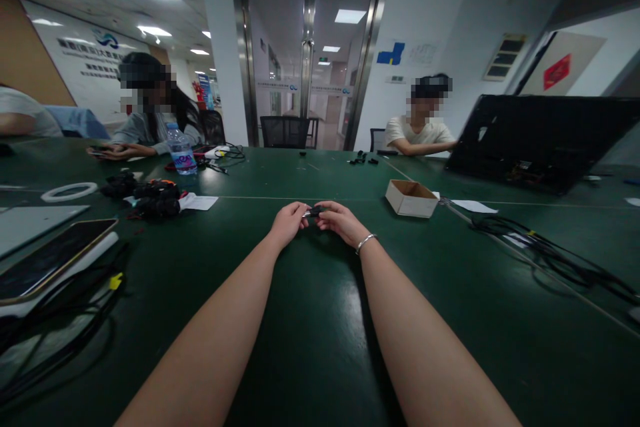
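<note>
Both my arms reach forward over the dark green table (310,320). My left hand (289,221) and my right hand (337,219) meet at the table's middle, fingers pinched together on a small black part (315,211) held between them. A thin metal tip shows at the part's left end. A silver bracelet (366,241) circles my right wrist.
An open cardboard box (411,197) sits right of my hands. Black cables (545,250) lie at the right, a phone (50,257) and cables at the left. Black parts (150,197), a tape ring (69,191) and a water bottle (181,150) stand further left. Two people sit across the table.
</note>
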Demonstrator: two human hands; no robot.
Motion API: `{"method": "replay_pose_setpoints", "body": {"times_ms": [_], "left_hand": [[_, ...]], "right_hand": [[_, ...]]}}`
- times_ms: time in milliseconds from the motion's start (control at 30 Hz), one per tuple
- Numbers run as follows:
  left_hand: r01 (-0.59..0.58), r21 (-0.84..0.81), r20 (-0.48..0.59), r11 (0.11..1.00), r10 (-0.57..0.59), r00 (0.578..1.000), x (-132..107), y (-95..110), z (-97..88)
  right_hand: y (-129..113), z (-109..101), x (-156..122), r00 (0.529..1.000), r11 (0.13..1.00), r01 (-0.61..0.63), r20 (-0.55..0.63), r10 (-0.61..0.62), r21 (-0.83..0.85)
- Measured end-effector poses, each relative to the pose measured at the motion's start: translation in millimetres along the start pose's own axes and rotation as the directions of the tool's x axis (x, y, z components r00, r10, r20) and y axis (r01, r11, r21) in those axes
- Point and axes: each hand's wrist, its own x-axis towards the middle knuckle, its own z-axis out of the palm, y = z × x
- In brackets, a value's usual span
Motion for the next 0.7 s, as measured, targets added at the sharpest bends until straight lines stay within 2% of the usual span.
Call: {"method": "replay_pose_setpoints", "body": {"times_ms": [233,700], "left_hand": [[-0.038,0.03,-0.027,0.999,0.038,0.999,-0.3,-2.7,-1.2],[-0.031,0.132,-0.103,0.991,0.045,0.994,3.2,-11.1,-4.2]], "right_hand": [[-0.4,1.5,-0.9,1.0,0.999,0.016,0.015,-0.016,-0.029],[3.2,3.1,2.3,0.994,0.982,0.07,0.098,-0.053,-0.175]]}}
